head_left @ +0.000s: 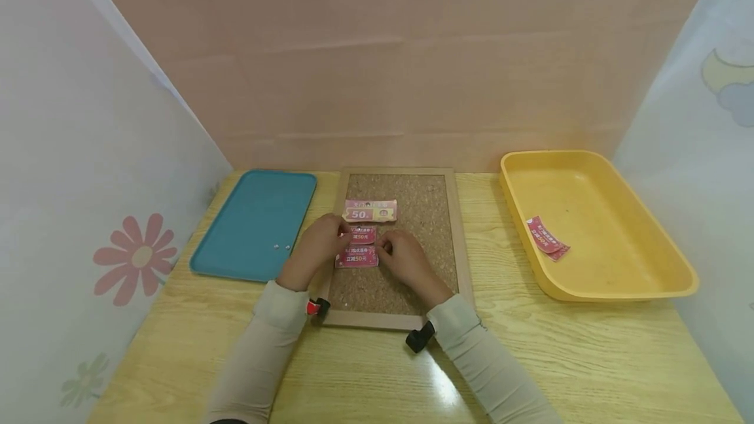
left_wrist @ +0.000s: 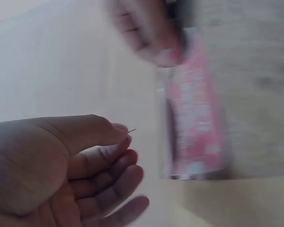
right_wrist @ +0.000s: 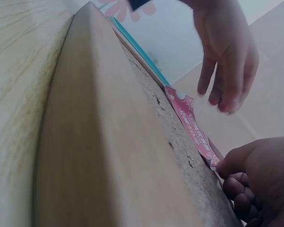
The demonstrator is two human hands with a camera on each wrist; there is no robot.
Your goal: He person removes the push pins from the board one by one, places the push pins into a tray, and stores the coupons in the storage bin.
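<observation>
Between thumb and forefinger my left hand [head_left: 315,247] [left_wrist: 52,165] pinches a thin pin [left_wrist: 132,130], its tip pointing toward a pink coupon [left_wrist: 196,113]. In the head view this hand is at the left side of the lower coupons. My right hand [head_left: 406,260] [right_wrist: 270,175] pinches the right end of the lowest coupon [head_left: 357,257] [right_wrist: 191,127], which lies on the cork board [head_left: 383,293]. Just above it is another pink coupon [head_left: 363,235], partly behind my left fingers. A pink and yellow coupon [head_left: 370,211] with a pin at its top edge is higher up.
A teal tray [head_left: 253,221] with a few small pins [head_left: 277,247] lies left of the board. To the right stands a yellow bin [head_left: 595,228] holding overlapping pink coupons [head_left: 544,235]. The board's wooden frame [head_left: 462,241] edges the cork on the wooden table [head_left: 501,326].
</observation>
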